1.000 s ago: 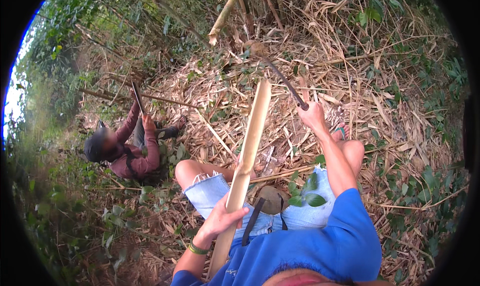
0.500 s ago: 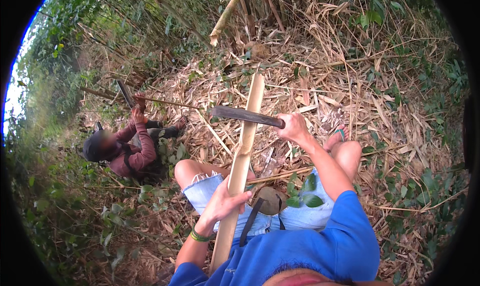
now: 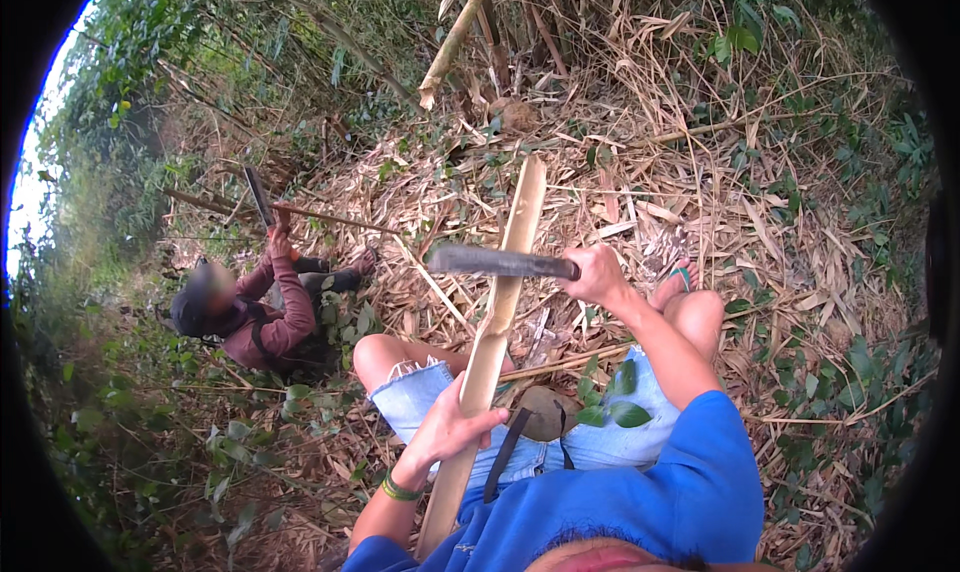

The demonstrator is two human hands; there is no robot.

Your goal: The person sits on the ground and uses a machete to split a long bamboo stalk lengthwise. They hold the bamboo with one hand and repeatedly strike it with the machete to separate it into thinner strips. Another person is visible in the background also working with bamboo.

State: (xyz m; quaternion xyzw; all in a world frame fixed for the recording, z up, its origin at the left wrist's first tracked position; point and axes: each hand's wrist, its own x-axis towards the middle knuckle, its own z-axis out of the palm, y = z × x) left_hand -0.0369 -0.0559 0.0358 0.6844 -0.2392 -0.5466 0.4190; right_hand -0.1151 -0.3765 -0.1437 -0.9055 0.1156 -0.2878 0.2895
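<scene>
A long split length of bamboo [image 3: 522,207], hollow side up, slants from beside my body out over the leaf litter. My left hand [image 3: 452,424] is wrapped round its near half, thumb across the hollow. A notched node shows partway along it. In my right hand [image 3: 595,274] is the handle of a machete [image 3: 490,261], whose dark, broad blade points left and lies across the bamboo's far half. Whether the edge touches the bamboo or hovers over it, I cannot tell.
At the left a co-worker [image 3: 270,307] in a cap sits holding another long blade [image 3: 258,194] and a thin stick [image 3: 340,219]. A cut bamboo pole [image 3: 458,37] hangs at the top. Dry leaves [image 3: 620,207] cover the ground; a leafy sprig [image 3: 612,409] lies near my lap.
The bamboo's far end has swung slightly right. My machete has shifted a little right and down in the picture, its blade turned to a flatter angle. Both hands keep their grip.
</scene>
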